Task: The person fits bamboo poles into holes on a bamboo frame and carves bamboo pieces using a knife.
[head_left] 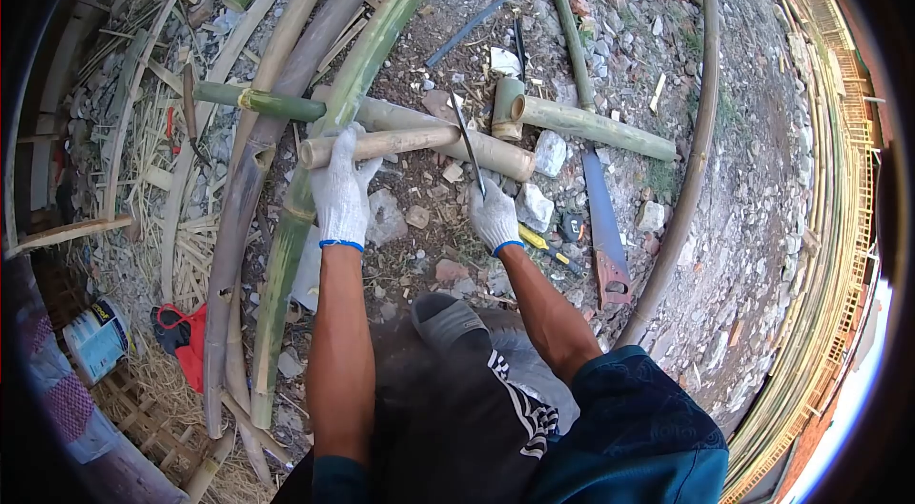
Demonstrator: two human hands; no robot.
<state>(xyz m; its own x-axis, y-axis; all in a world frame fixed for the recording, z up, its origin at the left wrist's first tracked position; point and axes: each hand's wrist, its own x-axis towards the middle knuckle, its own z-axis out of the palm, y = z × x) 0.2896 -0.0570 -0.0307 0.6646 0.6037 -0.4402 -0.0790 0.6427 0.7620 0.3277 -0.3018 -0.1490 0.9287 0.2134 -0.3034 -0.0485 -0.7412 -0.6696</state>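
My left hand, in a white work glove with a blue cuff, grips a short tan bamboo piece near its left end. My right hand, gloved the same way, is closed on a knife with a long narrow blade; its handle is mostly hidden in the fist. The blade points up and away, close against the piece's right end; whether it touches cannot be made out. Behind the piece lies a thicker bamboo length, and a long green bamboo pole passes by my left hand.
A handsaw and a yellow tool lie right of my right hand. Beyond are a cut bamboo tube and a short bamboo section. Long poles run along the left. Stones and chips cover the ground.
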